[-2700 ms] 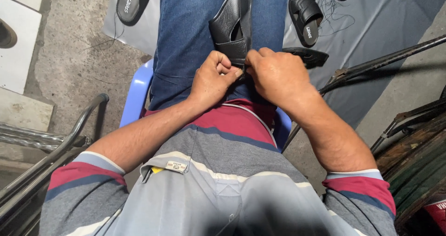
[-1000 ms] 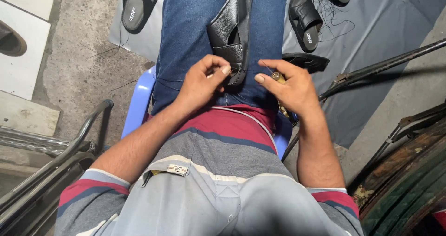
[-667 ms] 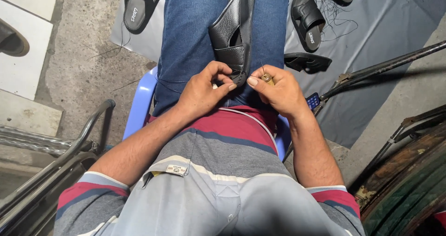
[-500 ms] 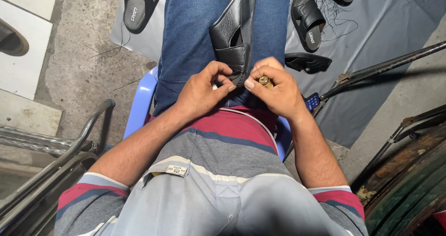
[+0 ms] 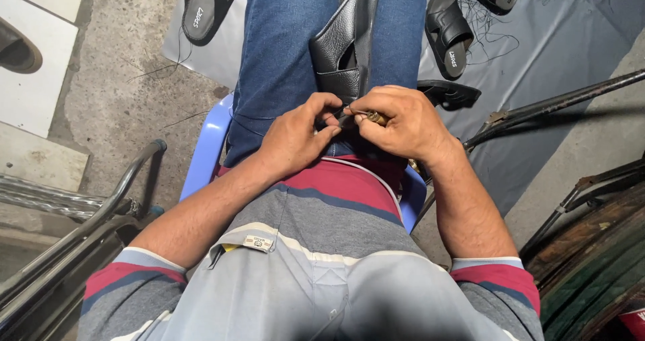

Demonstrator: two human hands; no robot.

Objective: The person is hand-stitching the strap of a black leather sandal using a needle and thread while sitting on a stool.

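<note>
A black leather sandal [image 5: 346, 52] stands on edge between my knees, clamped by my blue-jeaned thighs. My left hand [image 5: 299, 134] pinches the sandal's near end with thumb and fingers. My right hand [image 5: 403, 122] is closed around a small brass-coloured tool [image 5: 375, 118], whose tip meets the sandal's near edge beside the left fingers. Both hands touch over my lap, above a striped shirt. What the tool's tip does is hidden by the fingers.
I sit on a pale blue plastic stool [image 5: 205, 156]. Black sandals [image 5: 449, 32] lie on a grey sheet [image 5: 537, 52] ahead, another sandal [image 5: 201, 12] at the upper left. Metal bars [image 5: 87, 227] stand at the left, dark metal rods [image 5: 557, 102] at the right.
My right hand, which was apart and holding the tool to the right, has come back to the left and now meets the left hand at the sandal's near end.
</note>
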